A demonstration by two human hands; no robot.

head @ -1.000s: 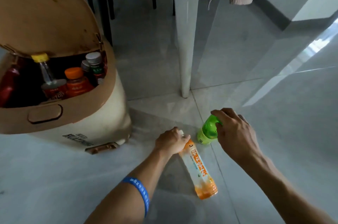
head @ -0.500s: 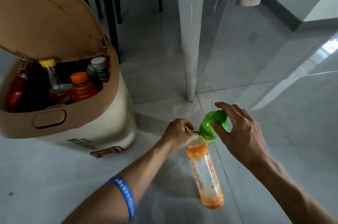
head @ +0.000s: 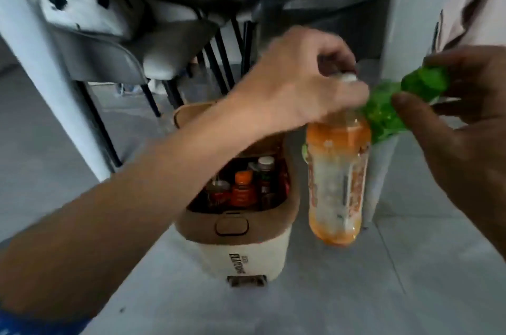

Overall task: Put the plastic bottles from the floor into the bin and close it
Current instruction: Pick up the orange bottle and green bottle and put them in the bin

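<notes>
1. Both bottles are now hanging in the air, lifted off the floor since a second ago.
2. Left hand is pinching the orange bottle by its neck, so it is dangling upright.
3. Right hand is curling around the green bottle.
4. Both are hovering near the open bin, lid raised, likely for dropping in.

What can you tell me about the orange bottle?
The orange bottle is clear plastic with an orange and white label and an orange tint at its shoulder and base. It looks nearly empty. It hangs upright in the air, held by its white-capped neck in the left hand, to the right of the open bin. The green bottle touches its shoulder.
</notes>
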